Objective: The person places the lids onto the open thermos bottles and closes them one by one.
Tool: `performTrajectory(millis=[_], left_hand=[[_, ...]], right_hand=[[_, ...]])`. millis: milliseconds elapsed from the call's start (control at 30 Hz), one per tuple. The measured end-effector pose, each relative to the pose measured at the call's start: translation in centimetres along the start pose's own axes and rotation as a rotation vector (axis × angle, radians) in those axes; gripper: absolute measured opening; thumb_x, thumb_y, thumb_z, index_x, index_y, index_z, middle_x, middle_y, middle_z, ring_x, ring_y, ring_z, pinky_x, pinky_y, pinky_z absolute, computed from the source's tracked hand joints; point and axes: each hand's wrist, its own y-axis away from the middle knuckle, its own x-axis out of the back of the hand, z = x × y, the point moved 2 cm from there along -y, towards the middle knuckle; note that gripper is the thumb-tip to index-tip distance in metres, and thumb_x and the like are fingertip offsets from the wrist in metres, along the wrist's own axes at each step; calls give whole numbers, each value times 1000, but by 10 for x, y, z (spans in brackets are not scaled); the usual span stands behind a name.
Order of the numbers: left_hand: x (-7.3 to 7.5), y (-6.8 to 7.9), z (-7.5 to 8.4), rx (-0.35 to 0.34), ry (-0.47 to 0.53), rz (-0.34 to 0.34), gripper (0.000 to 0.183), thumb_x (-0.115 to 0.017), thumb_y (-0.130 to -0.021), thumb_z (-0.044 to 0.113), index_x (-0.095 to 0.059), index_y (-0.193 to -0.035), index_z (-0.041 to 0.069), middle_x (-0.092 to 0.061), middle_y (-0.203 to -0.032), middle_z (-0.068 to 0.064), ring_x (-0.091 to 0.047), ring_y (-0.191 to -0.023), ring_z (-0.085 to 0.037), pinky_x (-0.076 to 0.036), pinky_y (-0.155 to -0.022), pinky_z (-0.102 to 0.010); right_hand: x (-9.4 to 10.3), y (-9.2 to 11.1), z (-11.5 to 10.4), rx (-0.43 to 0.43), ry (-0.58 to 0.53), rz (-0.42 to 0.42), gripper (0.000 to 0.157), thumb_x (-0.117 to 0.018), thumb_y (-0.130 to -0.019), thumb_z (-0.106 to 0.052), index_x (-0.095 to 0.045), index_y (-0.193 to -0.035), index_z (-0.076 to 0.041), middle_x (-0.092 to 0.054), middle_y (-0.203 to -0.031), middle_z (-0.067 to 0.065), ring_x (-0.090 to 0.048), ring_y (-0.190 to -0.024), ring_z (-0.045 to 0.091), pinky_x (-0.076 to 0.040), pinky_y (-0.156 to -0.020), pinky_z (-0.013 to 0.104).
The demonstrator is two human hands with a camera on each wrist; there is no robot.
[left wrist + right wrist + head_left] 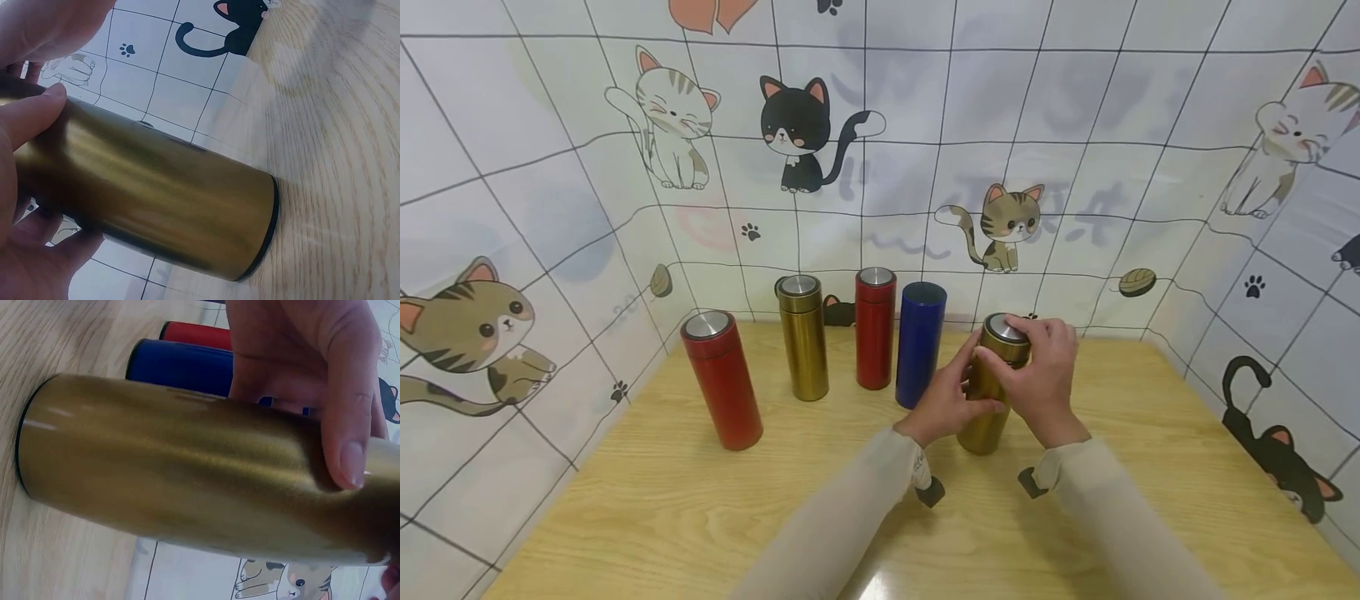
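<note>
A gold thermos bottle (985, 425) with a silver-topped lid (1006, 327) stands on the table right of centre. My left hand (947, 400) grips its body, the thumb across the near side; the far fingers are partly hidden behind it. Higher up, my right hand (1045, 371) holds the lid, thumb on the near side and fingers over the top edge. In the left wrist view the base of the gold thermos (187, 194) meets the table. Seen from the right wrist, the left thumb (353, 453) presses on the gold body.
Left of my hands stand a blue bottle (919, 350) with a dark top, a slim red thermos (875, 342), another gold thermos (805, 350) and a wider red thermos (726, 392). A cat-patterned tile covering (910, 167) surrounds the wooden table (700, 517).
</note>
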Motion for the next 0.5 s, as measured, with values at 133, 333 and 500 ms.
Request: performTrajectory(millis=[133, 333, 500], left_hand=[[-1, -1, 0, -14, -15, -13, 104, -79, -83, 21, -6, -154, 44, -39, -151, 4, -47, -130, -20, -45, -100, -37], [0, 0, 0, -16, -46, -20, 105, -79, -84, 21, -3, -155, 41, -38, -151, -1, -46, -131, -21, -44, -100, -39], [2, 2, 0, -15, -53, -17, 105, -79, -84, 20, -3, -155, 41, -39, -150, -2, -46, -131, -21, -45, -100, -39]], right_hand=[[9, 0, 5, -131, -220, -183, 48, -77, -82, -9, -58, -125, -4, -56, -126, 15, -46, -118, 29, -35, -100, 47], [26, -5, 14, -268, -449, -389, 48, -64, -87, 9, -54, -133, -2, -53, -133, 14, -42, -127, 7, -21, -112, 57], [25, -6, 13, -257, -383, -402, 49, -69, -85, 6, -56, -132, -1, -53, -129, 16, -41, -121, 3, -22, -107, 64]])
